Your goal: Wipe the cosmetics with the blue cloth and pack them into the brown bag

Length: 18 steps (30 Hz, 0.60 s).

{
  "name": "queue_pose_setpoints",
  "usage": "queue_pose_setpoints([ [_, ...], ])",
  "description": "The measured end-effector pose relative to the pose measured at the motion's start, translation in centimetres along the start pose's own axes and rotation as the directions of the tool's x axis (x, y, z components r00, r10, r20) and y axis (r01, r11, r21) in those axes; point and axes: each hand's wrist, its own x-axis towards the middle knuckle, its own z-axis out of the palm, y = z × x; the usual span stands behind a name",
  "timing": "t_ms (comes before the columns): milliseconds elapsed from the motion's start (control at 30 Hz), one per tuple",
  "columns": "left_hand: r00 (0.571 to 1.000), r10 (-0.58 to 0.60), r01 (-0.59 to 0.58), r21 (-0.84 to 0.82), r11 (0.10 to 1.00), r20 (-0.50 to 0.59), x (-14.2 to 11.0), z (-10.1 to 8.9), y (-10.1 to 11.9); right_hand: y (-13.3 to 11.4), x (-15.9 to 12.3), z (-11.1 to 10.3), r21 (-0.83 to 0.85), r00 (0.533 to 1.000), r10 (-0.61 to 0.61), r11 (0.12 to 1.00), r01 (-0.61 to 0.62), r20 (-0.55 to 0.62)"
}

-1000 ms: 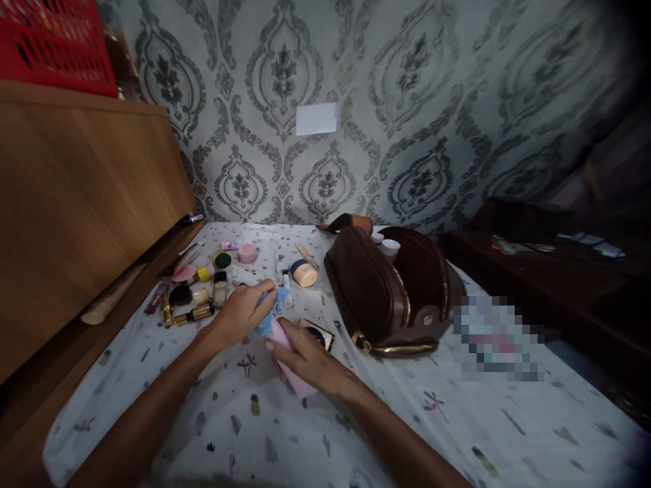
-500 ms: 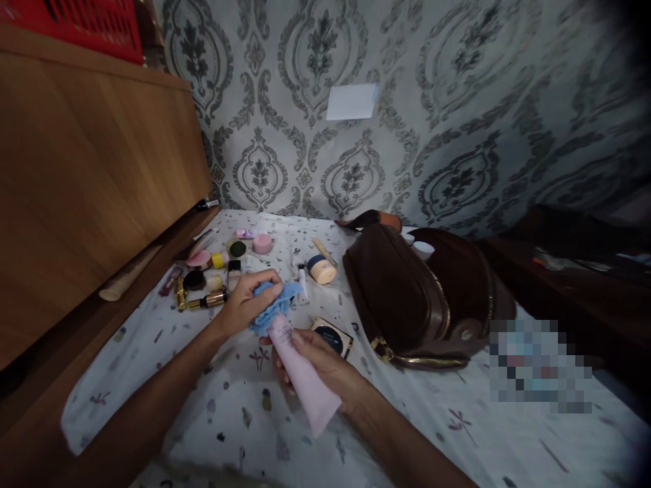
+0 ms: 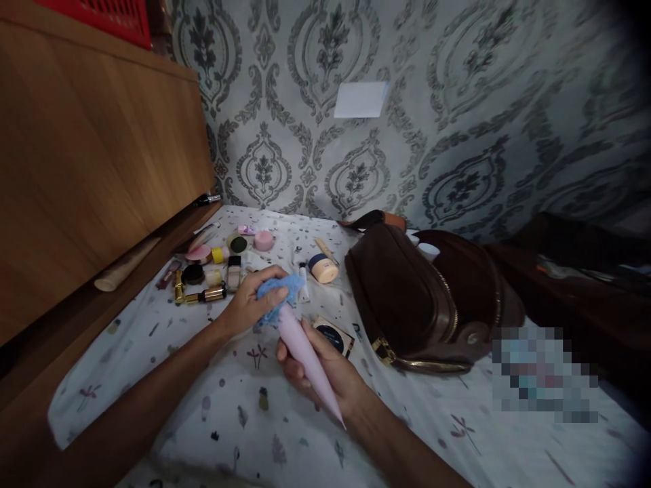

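My left hand (image 3: 254,298) is closed round a crumpled blue cloth (image 3: 279,291), which covers the upper end of a pale pink squeeze tube (image 3: 310,359). The tube's cap end is hidden under the cloth. My right hand (image 3: 330,366) grips the tube's body, which slants down to the right and shows its narrow edge. Just beyond my right hand lies a black round compact on a gold-edged square case (image 3: 333,337). A small white tube (image 3: 304,281) and a peach jar with a dark blue lid (image 3: 324,269) rest past the cloth.
A brown leather bag (image 3: 407,298) with gold zips stands on the patterned sheet (image 3: 244,407) at right. Several cosmetics, among them a pink jar (image 3: 264,240) and a gold-and-black tube (image 3: 206,294), lie at left. A wooden cabinet (image 3: 102,163) borders the left side.
The pink tube has turned about its length, so its flat face and print no longer show. The blue cloth has shifted slightly up and right on its end, with my left hand.
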Motion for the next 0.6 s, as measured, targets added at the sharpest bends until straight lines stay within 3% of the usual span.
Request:
queue_pose_setpoints([
  [300,0.998,-0.043,0.042,-0.012,0.999,-0.037,0.2,0.1,1.0,0.3,0.0,0.5,-0.148,0.979,-0.188,0.973,0.176,-0.074],
  [500,0.988,-0.115,0.093,-0.204,0.975,-0.101,0.1,0.8,0.3,0.3,-0.2,0.6,-0.180,0.984,-0.178,0.968,0.172,-0.018],
  [600,0.948,-0.233,0.159,-0.312,0.937,-0.217,0.2,1.4,-0.5,0.3,-0.2,0.7,-0.165,0.980,-0.200,0.967,0.195,-0.015],
])
